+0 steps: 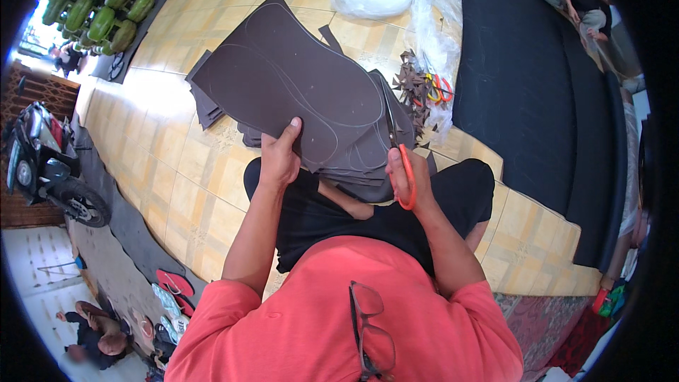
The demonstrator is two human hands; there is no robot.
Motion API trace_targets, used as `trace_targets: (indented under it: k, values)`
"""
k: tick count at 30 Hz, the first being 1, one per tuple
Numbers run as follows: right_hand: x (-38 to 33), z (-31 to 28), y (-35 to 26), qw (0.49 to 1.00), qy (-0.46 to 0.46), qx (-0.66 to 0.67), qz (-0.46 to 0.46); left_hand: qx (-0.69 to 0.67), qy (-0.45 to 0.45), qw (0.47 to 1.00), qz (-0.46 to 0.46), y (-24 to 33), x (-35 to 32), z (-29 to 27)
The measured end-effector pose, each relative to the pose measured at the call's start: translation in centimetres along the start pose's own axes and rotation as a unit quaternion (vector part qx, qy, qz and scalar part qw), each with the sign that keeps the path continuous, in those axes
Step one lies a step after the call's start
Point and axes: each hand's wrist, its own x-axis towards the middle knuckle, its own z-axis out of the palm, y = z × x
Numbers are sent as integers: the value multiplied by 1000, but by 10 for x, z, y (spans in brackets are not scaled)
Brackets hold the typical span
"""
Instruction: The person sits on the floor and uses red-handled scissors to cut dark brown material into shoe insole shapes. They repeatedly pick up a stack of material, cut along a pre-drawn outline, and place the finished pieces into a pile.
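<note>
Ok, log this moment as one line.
left hand: holding dark brown sheet | right hand: holding orange-handled scissors | scissors position: at sheet's right edge

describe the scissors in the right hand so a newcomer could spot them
Start at the red shirt at bottom centre, then go up to the right hand. There, at the edge of the dark brown sheet, are scissors with dark blades and an orange handle. Unlike the red and yellow handles lying by the scraps, these are held.
</note>
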Motion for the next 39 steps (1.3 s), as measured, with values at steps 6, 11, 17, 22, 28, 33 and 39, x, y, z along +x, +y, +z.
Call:
trace_targets:
  k: [6, 11, 17, 22, 28, 33, 39]
  values:
    - [1, -3, 8, 998, 43, 22, 33, 83, -34, 990, -111, 23, 2, -21]
    - [19, -7, 8, 997, 66, -37, -27, 157, -55, 966, -198, 29, -15, -22]
    - [25, -9, -4, 986, 107, -72, -103, 215, -87, 939, -255, 28, -28, -17]
    - [25, -10, -5, 988, 109, -31, -104, 206, -111, 939, -251, 26, -27, -19]
    - [23, -13, -10, 986, 105, -65, -117, 226, -102, 934, -257, 33, -29, -17]
    - [16, -27, -11, 992, 47, -95, -72, 218, -122, 937, -246, 45, -20, -32]
    - [3, -56, -24, 993, -63, -97, -32, 227, -152, 921, -279, 74, -7, -45]
